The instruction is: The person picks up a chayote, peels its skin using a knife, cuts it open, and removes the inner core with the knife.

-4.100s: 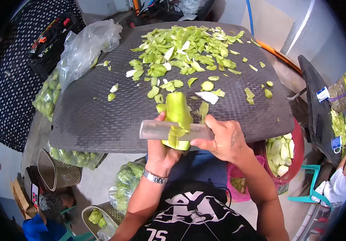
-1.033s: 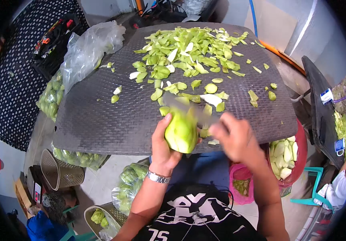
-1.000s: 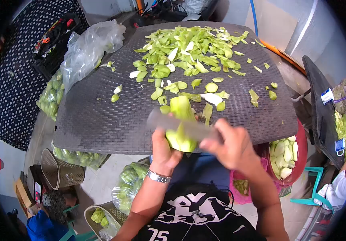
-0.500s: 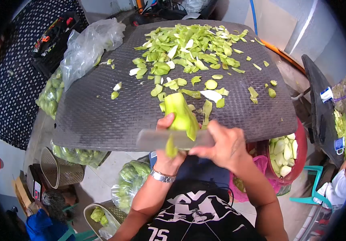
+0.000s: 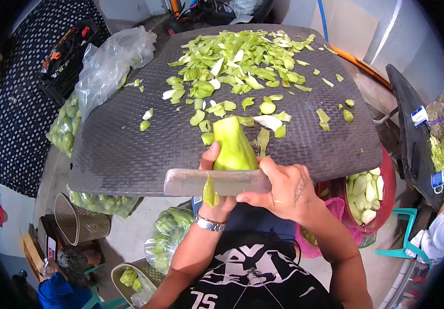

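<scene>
My left hand (image 5: 212,206), with a metal watch on its wrist, holds a pale green, partly peeled vegetable (image 5: 232,147) upright over the table's near edge. The blade hides part of this hand. My right hand (image 5: 286,190) is closed round the end of a wide cleaver (image 5: 191,183), whose flat blade lies across the vegetable's lower end. A strip of green peel (image 5: 209,191) clings to the blade. Beyond the vegetable, loose peels (image 5: 242,56) are heaped on the dark woven-pattern table (image 5: 129,149).
A clear plastic bag (image 5: 111,64) lies at the table's left. Below are a bag of green vegetables (image 5: 169,234), beige baskets (image 5: 80,221), a red tub (image 5: 387,193) of peeled pieces and a pink bag (image 5: 309,244). People's parts show at both lower edges.
The cleaver has moved slightly down and left, levelling out along the vegetable's near end. The vegetable stands a little more upright in my left hand.
</scene>
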The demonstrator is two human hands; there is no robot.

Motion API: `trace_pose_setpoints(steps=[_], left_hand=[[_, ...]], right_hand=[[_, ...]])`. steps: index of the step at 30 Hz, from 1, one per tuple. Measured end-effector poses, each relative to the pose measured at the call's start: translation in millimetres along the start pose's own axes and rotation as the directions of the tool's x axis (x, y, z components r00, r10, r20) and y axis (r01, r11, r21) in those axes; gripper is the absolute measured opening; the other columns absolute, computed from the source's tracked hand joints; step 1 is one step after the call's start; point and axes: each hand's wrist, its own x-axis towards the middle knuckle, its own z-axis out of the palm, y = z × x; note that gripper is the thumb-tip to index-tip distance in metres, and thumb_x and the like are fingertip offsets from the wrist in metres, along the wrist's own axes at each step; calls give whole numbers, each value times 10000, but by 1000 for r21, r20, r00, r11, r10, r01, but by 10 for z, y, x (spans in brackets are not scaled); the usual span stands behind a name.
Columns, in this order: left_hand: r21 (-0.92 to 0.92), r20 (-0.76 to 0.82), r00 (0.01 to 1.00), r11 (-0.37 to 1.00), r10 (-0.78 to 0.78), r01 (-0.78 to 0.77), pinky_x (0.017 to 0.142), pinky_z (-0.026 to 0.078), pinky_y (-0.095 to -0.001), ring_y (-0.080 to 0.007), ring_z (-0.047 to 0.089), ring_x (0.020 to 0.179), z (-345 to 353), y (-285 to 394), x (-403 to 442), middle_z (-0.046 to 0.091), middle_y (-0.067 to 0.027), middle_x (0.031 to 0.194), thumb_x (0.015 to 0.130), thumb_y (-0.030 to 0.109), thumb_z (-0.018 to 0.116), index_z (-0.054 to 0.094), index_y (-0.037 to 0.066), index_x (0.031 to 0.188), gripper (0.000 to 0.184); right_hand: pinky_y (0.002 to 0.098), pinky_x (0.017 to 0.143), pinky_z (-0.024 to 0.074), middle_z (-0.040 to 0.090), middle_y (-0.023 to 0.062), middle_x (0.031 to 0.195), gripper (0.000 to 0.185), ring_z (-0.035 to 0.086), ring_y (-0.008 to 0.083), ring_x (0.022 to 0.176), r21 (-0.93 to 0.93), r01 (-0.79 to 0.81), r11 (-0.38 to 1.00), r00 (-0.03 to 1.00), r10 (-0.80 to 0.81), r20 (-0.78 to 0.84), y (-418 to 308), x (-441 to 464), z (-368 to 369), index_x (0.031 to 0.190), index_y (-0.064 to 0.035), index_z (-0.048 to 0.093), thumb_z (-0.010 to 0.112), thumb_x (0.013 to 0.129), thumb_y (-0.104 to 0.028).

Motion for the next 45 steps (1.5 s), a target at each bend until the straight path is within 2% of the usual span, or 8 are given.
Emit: trace_pose_setpoints(steps=[6, 10, 15, 16, 29, 34, 41, 45], left_hand=[[20, -113, 990, 997, 83, -81, 839, 640, -476, -316, 753, 983, -77, -98, -54, 731, -177, 1191, 964, 508, 613, 599, 21, 1355, 626], [67, 157, 987, 998, -15, 5, 720, 660, -545, -374, 739, 1008, -43, 61, -212, 686, -233, 1245, 972, 513, 576, 538, 0, 1415, 679], [-12, -97, 995, 1000, 9, -11, 930, 606, -539, -375, 722, 1071, -113, -53, -40, 640, -250, 1345, 970, 580, 552, 519, 31, 1467, 742], [-85, 79, 994, 993, -70, 77, 1023, 568, -492, -347, 723, 1100, -185, -8, -9, 689, -233, 1286, 973, 552, 570, 578, 24, 1416, 690], [3, 113, 991, 997, -77, 78, 660, 662, -596, -412, 726, 1021, -204, -46, -180, 673, -236, 1241, 933, 432, 623, 516, -9, 1418, 664], [-153, 40, 997, 985, -69, 74, 1003, 586, -472, -340, 723, 1089, -152, -51, -77, 690, -229, 1290, 971, 462, 600, 590, 5, 1398, 626], [-4, 51, 996, 997, -73, 73, 863, 635, -517, -383, 720, 1040, -174, -66, -82, 671, -219, 1240, 936, 477, 629, 524, 23, 1431, 680], [24, 120, 984, 991, -133, 131, 667, 662, -563, -442, 717, 951, -10, -27, -329, 622, -236, 1205, 935, 442, 622, 426, 39, 1474, 701]], right_hand=[[548, 643, 544, 676, 221, 688, 670, 703, 471, 696, -50, -27, 998, 997, 23, -77, 279, 111, 34, 943, -37, 572, 729, 869, -684], [534, 561, 500, 620, 219, 625, 560, 676, 452, 630, 24, -268, 963, 948, 269, -172, 787, 216, -198, 812, -27, 550, 707, 958, -544], [529, 603, 545, 629, 206, 615, 669, 698, 451, 627, 50, -43, 998, 999, 42, 21, 203, 30, -181, 917, -32, 575, 716, 888, -685], [536, 621, 554, 640, 199, 620, 692, 704, 450, 636, 41, 19, 999, 1000, -18, -4, 132, 12, -108, 925, -34, 574, 707, 876, -712], [495, 533, 543, 615, 193, 600, 648, 694, 422, 595, 78, 20, 997, 999, -18, -33, 624, 170, -75, 888, -47, 549, 719, 897, -672], [492, 551, 557, 636, 172, 610, 720, 710, 414, 613, 16, 186, 982, 983, -186, -5, 224, 9, -34, 922, -37, 552, 723, 850, -733], [529, 579, 551, 649, 181, 634, 740, 698, 436, 618, -17, 220, 975, 974, -221, -54, 346, 47, 34, 927, -42, 560, 681, 855, -769], [508, 598, 524, 613, 204, 630, 580, 697, 437, 683, -50, -246, 968, 959, 236, -155, 854, 249, -213, 876, -47, 563, 703, 922, -608]])
